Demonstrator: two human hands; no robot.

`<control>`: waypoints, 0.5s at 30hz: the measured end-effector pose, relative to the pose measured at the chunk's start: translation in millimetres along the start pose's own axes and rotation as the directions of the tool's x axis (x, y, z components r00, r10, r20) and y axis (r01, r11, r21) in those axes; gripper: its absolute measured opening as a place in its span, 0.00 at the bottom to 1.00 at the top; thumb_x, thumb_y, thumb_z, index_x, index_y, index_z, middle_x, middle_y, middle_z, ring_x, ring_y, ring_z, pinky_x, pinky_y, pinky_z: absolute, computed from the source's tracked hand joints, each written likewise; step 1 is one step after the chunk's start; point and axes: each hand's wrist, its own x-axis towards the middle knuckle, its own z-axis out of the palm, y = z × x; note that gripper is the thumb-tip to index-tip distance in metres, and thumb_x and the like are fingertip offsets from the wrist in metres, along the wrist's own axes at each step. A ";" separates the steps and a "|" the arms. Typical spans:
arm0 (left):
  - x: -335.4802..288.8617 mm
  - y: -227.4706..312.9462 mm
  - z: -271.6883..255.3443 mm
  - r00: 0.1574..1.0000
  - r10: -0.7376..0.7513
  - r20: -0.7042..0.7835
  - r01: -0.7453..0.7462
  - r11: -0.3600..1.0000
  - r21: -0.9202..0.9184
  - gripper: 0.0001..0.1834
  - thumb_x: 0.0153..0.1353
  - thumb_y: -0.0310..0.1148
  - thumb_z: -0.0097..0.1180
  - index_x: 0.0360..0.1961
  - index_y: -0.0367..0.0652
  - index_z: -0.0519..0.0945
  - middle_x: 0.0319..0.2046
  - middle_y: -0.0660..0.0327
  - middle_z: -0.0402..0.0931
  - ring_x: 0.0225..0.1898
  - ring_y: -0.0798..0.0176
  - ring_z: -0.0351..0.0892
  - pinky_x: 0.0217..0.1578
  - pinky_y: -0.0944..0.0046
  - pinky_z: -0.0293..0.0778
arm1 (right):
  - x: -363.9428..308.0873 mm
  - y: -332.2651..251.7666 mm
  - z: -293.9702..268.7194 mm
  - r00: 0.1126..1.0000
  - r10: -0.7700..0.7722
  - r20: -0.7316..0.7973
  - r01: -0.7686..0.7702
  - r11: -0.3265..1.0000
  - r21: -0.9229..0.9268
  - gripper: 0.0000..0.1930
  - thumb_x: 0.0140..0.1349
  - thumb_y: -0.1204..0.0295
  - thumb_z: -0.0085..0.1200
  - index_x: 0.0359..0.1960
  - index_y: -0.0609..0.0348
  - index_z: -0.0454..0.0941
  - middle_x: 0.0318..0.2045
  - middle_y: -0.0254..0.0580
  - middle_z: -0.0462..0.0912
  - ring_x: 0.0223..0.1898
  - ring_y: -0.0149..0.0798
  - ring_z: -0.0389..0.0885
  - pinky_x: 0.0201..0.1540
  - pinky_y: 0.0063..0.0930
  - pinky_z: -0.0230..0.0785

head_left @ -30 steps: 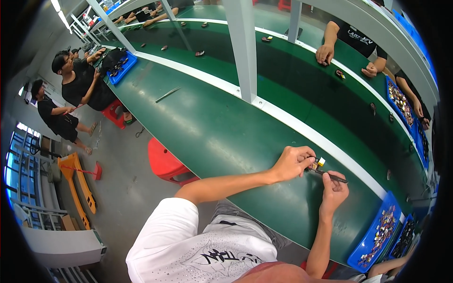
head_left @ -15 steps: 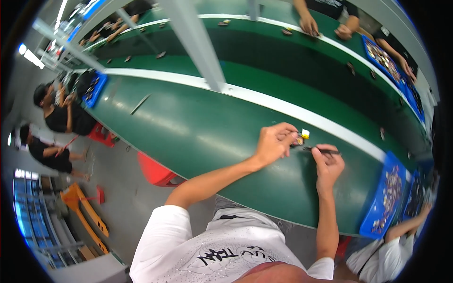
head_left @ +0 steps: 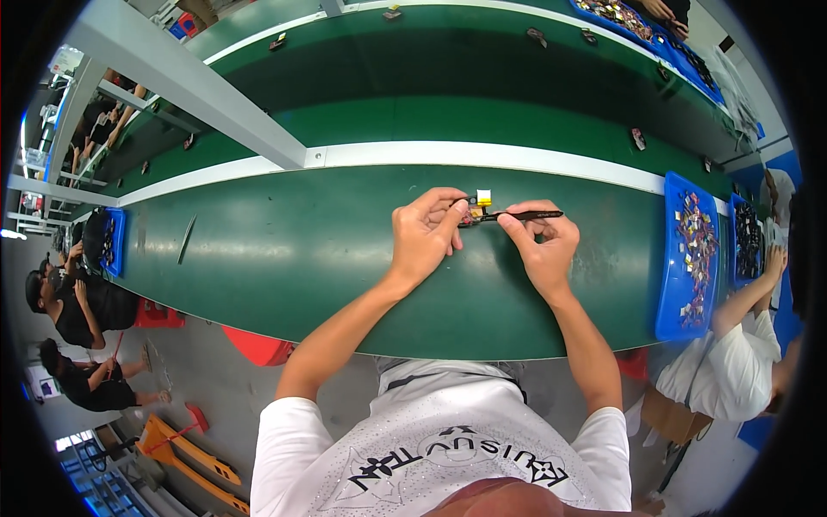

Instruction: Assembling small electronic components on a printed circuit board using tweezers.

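Between the thumb and fingers of my left hand is a small electronic assembly, dark with reddish bits. A white and yellow tab sticks up at its far side. My right hand pinches black tweezers, which lie nearly level and point left. Their tip meets the near right side of the assembly; whether it grips anything is too small to tell. Both hands are just above the green table, and my left fingers partly hide the assembly.
A blue tray of many small parts stands at the right, beside another blue tray with dark pieces. A thin metal tool lies at the left. Beyond the white rail is a green belt with scattered small assemblies. Co-workers sit at both sides.
The view has swung to the right and levelled. My hands have come closer together, and the tweezers' tip has moved from just beside the assembly to touching it.
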 end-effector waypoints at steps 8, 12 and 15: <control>-0.7 -0.8 0.7 1.000 -0.002 -0.012 0.002 1.000 0.002 0.10 0.70 0.24 0.57 0.47 0.28 0.80 0.28 0.55 0.83 0.20 0.70 0.78 0.17 0.73 0.70 | -0.3 1.2 -1.3 1.000 0.013 0.010 -0.012 0.998 -0.058 0.06 0.57 0.80 0.70 0.35 0.66 0.85 0.19 0.25 0.79 0.16 0.14 0.62 0.19 0.14 0.49; -0.9 1.4 0.3 1.000 -0.002 -0.003 0.002 1.000 0.003 0.10 0.70 0.24 0.57 0.47 0.28 0.81 0.28 0.55 0.83 0.20 0.70 0.78 0.17 0.73 0.70 | -0.5 3.7 -0.9 0.995 0.098 0.024 -0.099 0.995 0.034 0.06 0.58 0.80 0.70 0.36 0.66 0.84 0.19 0.23 0.75 0.17 0.14 0.60 0.20 0.15 0.48; -0.8 1.4 -0.2 1.000 0.002 0.003 -0.002 1.000 0.003 0.10 0.70 0.24 0.57 0.47 0.28 0.81 0.28 0.55 0.83 0.20 0.70 0.79 0.17 0.73 0.70 | 1.2 4.6 -0.2 0.991 0.133 0.018 -0.134 0.986 0.097 0.06 0.59 0.80 0.69 0.36 0.66 0.84 0.20 0.22 0.75 0.18 0.14 0.59 0.20 0.14 0.48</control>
